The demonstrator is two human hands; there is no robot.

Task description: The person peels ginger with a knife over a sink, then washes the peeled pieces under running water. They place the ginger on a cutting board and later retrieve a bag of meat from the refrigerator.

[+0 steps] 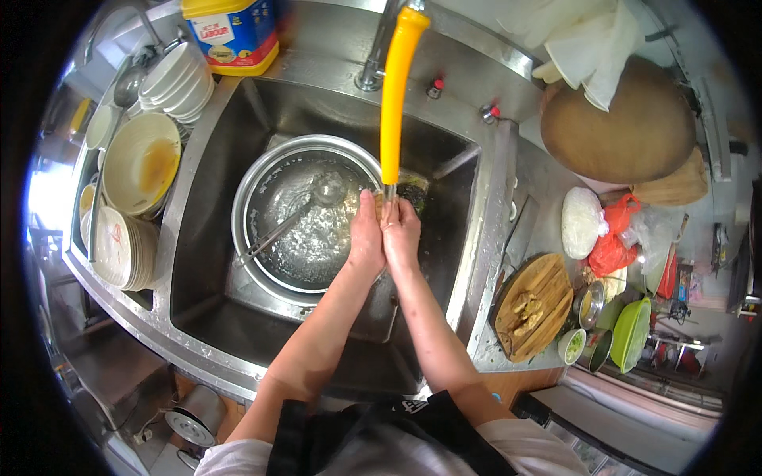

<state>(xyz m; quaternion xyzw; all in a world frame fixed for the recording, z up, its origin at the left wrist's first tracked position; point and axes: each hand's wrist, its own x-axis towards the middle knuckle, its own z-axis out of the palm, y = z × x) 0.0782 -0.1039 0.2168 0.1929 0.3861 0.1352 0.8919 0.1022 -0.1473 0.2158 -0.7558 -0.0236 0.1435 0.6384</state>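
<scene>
My left hand (367,235) and my right hand (401,229) are pressed together under the end of a yellow hose (397,107) fitted to the tap. Water runs out over the fingers. Between my hands shows a small tan piece (378,204), mostly covered, so its kind is unclear. Just left of my hands, and partly behind the left one, a round metal basin (241,250) of water sits in the steel sink (205,262). A wire-handled skimmer or strainer (280,229) rests in it, its handle over the rim. Dark green scraps (412,193) lie behind my right hand.
Left of the sink stand stacked white bowls (178,83), a large bowl (128,172) and plates (113,250). A blue and yellow tub (232,35) is behind. On the right lie a knife (519,229), a wooden cutting board (542,297) with tan pieces, and a green basin (631,336).
</scene>
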